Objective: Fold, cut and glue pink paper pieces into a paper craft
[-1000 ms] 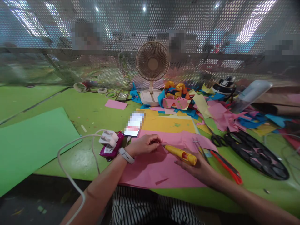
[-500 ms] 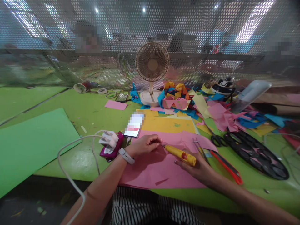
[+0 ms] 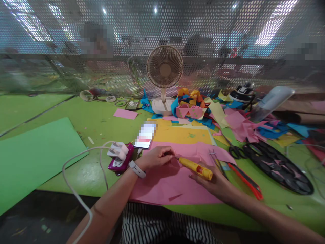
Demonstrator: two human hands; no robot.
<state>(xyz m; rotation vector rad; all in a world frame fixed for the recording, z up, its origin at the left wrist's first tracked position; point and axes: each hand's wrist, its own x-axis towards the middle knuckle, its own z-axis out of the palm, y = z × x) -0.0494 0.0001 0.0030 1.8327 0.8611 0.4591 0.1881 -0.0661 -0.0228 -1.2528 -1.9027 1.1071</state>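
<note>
My right hand [image 3: 212, 179] holds a yellow pen-shaped tool [image 3: 194, 167] with a thin metal tip and a cut-out near its back end. The tip points left, at the fingers of my left hand [image 3: 164, 156]. Those fingers are closed in a pinch over pink paper [image 3: 162, 189]; what they grip is hidden. Beneath both hands lie pink sheets, with a yellow sheet [image 3: 182, 135] farther back. Tweezers or a similar thin metal tool [image 3: 215, 159] and a red-and-black utility knife [image 3: 245, 180] lie to the right of my right hand.
A lit phone [image 3: 145, 136] and a purple power block [image 3: 122, 161] with white plugs sit left of the paper; a white cable crosses my left forearm. A fan [image 3: 165, 67] stands behind. Folded scraps, black scissors [image 3: 235, 150] and a black tray [image 3: 279, 167] occupy the right.
</note>
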